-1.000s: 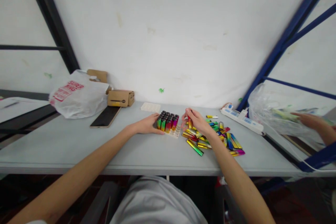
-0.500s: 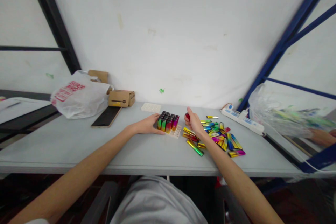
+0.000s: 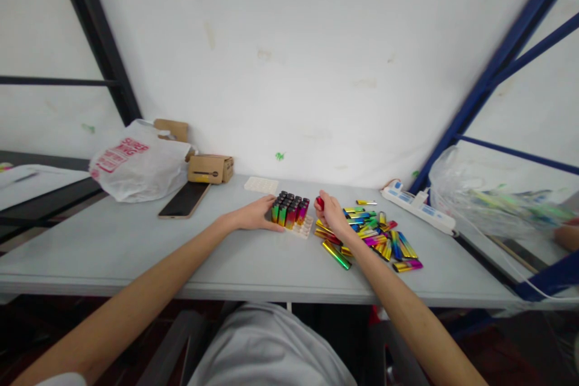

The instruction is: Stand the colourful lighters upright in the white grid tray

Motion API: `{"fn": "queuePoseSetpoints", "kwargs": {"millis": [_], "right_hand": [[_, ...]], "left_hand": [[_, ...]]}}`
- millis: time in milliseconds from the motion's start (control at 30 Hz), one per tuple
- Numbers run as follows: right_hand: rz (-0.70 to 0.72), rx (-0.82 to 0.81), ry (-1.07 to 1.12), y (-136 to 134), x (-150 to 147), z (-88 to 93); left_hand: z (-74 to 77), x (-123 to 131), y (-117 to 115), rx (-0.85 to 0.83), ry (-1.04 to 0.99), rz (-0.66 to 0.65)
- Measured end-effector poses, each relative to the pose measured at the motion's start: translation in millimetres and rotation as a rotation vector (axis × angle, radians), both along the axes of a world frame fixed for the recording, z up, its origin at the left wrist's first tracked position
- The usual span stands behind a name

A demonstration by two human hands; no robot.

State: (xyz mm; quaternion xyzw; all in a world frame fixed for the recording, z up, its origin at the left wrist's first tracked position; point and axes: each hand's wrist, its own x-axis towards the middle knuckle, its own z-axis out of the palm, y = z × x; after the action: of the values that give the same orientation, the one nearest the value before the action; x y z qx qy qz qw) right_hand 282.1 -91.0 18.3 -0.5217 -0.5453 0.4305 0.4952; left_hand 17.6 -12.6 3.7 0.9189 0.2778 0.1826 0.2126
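A white tray [image 3: 304,230] on the grey table [image 3: 226,253] holds several upright rainbow-coloured lighters [image 3: 289,210]. My left hand [image 3: 253,215] rests flat against the tray's left side, fingers stretched out. My right hand [image 3: 329,213] is closed on one lighter with a red end [image 3: 319,202], held just right of the tray. A loose pile of shiny lighters [image 3: 375,235] lies on the table to the right of that hand.
A second white tray [image 3: 260,184] lies behind the filled one. A phone [image 3: 184,199], a small cardboard box [image 3: 210,168] and a plastic bag [image 3: 136,166] sit at the left. A power strip [image 3: 416,205] and a clear bag [image 3: 488,196] are at the right, by blue frame bars.
My right hand lifted a lighter out of the pile and carried it left toward the tray. Another person's hand at the far right has drawn back almost out of view.
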Motion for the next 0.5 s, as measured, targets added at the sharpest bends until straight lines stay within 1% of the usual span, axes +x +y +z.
{"fn": "queuePoseSetpoints", "kwargs": {"millis": [100, 300, 433, 500], "right_hand": [[0.023, 0.009, -0.044, 2.3, 1.8, -2.0], [-0.003, 0.120, -0.180, 5.4, 4.0, -7.0], [-0.001, 0.109, -0.155, 5.4, 3.8, -7.4], [0.027, 0.097, -0.147, 5.5, 4.2, -7.1]], "left_hand": [[0.1, -0.3, -0.3, -0.009, -0.018, -0.003], [-1.3, -0.9, 0.6, 0.011, -0.041, -0.029], [-1.2, -0.7, 0.1, 0.007, -0.043, -0.025], [-0.2, -0.4, -0.9, 0.001, -0.045, -0.023]]}}
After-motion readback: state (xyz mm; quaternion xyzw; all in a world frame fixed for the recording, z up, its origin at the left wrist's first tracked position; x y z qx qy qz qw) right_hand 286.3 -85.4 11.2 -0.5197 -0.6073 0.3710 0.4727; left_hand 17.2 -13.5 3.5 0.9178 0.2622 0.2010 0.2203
